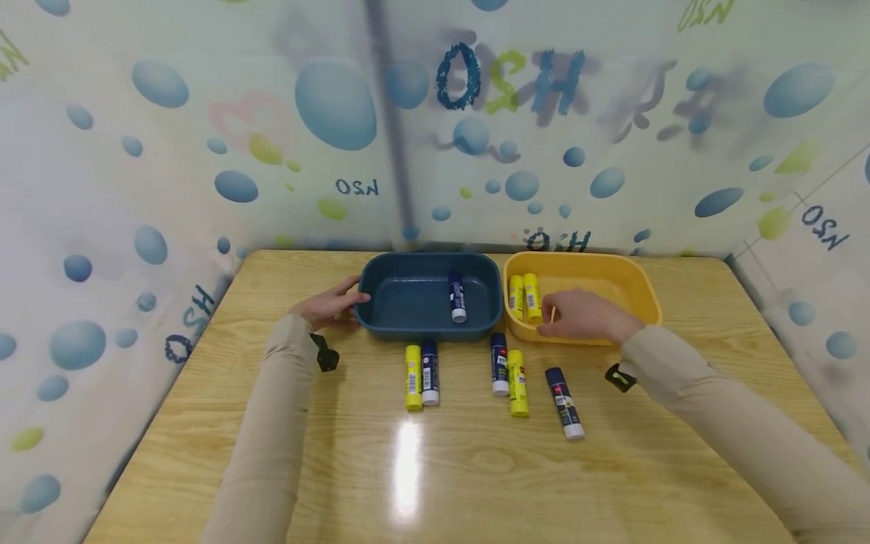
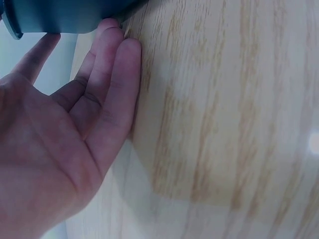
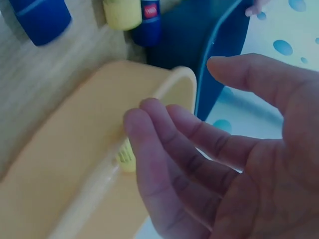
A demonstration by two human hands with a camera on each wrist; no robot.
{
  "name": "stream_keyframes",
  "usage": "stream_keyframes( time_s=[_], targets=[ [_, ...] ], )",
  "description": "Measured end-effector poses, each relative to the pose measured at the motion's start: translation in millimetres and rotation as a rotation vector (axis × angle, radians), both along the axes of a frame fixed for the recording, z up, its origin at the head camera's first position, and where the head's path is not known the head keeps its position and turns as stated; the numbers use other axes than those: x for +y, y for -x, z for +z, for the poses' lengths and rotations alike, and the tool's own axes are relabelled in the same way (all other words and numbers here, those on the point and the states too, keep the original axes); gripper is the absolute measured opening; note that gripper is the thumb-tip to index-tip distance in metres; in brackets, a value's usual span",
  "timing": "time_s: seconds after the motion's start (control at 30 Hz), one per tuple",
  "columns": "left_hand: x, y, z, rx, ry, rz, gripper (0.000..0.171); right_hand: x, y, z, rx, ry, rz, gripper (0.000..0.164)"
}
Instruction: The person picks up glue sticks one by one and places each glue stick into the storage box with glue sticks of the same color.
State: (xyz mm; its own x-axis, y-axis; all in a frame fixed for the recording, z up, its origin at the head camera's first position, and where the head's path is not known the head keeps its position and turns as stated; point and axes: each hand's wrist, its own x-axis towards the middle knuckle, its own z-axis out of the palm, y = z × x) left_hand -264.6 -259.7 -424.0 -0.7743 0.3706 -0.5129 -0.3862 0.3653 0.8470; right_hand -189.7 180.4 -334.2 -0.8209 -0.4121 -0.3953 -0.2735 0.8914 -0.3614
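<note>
My left hand [image 1: 329, 304] touches the left end of the dark blue bin [image 1: 428, 332], its thumb at the rim. In the left wrist view its fingers are extended against the outside wall and the table. My right hand [image 1: 586, 314] is over the front rim of the yellow bin [image 1: 652, 306]. In the right wrist view its thumb is apart from the fingers, with nothing between them. Just left of that hand, a yellow glue stick [image 1: 532, 298] lies beside another yellow glue stick [image 1: 516, 298] in the yellow bin. One navy glue stick [image 1: 458, 298] lies in the blue bin.
In front of the bins on the wooden table [image 1: 462, 468] lie a yellow glue stick [image 1: 413, 378] and a navy one [image 1: 430, 372], side by side. Another navy stick [image 1: 499, 364] and yellow stick [image 1: 518, 383] lie further right, then a tilted navy stick [image 1: 564, 403]. Patterned sheeting stands behind.
</note>
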Motion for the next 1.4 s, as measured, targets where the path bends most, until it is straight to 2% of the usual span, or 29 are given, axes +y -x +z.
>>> stream_keyframes(
  time_s=[0.13, 0.33, 0.63, 0.83, 1.03, 1.2, 1.4],
  targets=[
    [-0.1, 1.2, -0.7, -0.003, 0.001, 0.011, 0.078, 0.1, -10.0, -4.8, 0.025, -0.008, 0.020, 0.025],
    [2.3, 0.6, 1.6, -0.005, 0.009, 0.014, 0.073, -1.0, -26.7, -9.3, 0.050, -0.015, -0.004, 0.034],
    [2.2, -1.2, 3.1, -0.002, 0.008, 0.014, 0.074, 4.2, -39.4, -9.7, 0.054, 0.031, -0.001, 0.041],
    [0.9, -0.6, 4.1, 0.011, 0.003, 0.006, 0.072, 7.2, -48.9, -11.5, 0.010, 0.028, 0.022, 0.039],
    [0.1, 0.9, 2.1, 0.010, 0.002, 0.004, 0.073, 11.9, -54.8, -24.1, 0.104, 0.021, 0.097, 0.030],
    [-1.0, 0.5, 1.2, 0.013, 0.001, 0.003, 0.074, 11.6, -60.4, -28.8, 0.022, -0.053, 0.026, 0.028],
    [-0.4, -2.4, 2.9, 0.020, -0.003, -0.008, 0.074, 11.9, -65.7, -37.7, 0.001, -0.067, -0.043, 0.028]
  ],
)
